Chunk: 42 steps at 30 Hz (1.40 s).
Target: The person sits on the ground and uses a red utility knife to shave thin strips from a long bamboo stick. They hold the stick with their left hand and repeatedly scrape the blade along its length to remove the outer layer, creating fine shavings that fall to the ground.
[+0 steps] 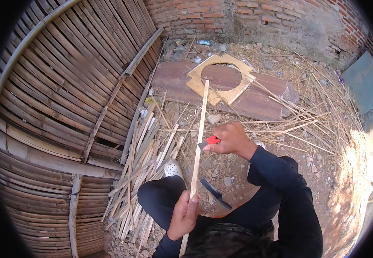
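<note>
My left hand grips the near end of a long thin bamboo strip that points away from me toward the brick wall. My right hand holds a small knife with a red handle, its blade set against the strip about halfway along. A dark sheath or second blade lies over my knee below the strip. Both of my sleeves are dark.
A large woven bamboo panel stands on my left. A pile of cut bamboo strips lies beside it. Ahead lie a reddish wooden board and a plywood piece with a round hole, then the brick wall. Straw covers the dirt ground.
</note>
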Motion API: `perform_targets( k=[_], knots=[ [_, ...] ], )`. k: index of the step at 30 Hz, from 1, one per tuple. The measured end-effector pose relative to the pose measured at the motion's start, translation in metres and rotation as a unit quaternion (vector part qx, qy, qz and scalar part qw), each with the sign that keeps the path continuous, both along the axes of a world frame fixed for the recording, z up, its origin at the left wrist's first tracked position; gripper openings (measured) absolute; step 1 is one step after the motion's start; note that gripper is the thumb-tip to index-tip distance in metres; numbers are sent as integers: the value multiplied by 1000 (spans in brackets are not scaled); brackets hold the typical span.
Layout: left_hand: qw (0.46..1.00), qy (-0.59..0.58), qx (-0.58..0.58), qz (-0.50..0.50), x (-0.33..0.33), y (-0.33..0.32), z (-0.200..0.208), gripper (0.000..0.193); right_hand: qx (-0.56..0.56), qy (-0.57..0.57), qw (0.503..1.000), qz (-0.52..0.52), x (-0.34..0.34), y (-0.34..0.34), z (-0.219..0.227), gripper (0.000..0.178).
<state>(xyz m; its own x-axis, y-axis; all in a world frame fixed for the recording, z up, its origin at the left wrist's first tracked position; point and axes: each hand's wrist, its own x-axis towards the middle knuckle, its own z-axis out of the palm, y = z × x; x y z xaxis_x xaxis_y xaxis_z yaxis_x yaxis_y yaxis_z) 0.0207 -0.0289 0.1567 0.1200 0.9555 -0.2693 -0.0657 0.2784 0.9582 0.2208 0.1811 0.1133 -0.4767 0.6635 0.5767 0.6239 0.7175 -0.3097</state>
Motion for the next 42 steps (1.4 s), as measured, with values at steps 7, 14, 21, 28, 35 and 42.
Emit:
perform_targets(
  k=[7, 14, 21, 28, 35, 42],
  knots=[
    [1000, 19, -7, 5, -2, 2, 2, 24, 35, -11, 999, -6, 0, 14, -5, 65],
    [1000, 11, -7, -4, -3, -4, -6, 19, -31, -39, 996, -80, 18, 44, -9, 62],
    [999, 1, -27, -22, -4, -14, -10, 22, -97, -65, 980, -159, 22, 66, -20, 71],
    [996, -44, -50, -64, -7, -24, -12, 22, -76, -80, 969, -220, 52, 95, -34, 76],
    [995, -20, -91, 42, -26, -31, -13, 20, -198, 3, 900, -388, 113, 110, -13, 81],
    [998, -10, -42, 44, -14, 7, -1, 20, -167, -54, 984, 5, 11, 6, 11, 63]
  ],
)
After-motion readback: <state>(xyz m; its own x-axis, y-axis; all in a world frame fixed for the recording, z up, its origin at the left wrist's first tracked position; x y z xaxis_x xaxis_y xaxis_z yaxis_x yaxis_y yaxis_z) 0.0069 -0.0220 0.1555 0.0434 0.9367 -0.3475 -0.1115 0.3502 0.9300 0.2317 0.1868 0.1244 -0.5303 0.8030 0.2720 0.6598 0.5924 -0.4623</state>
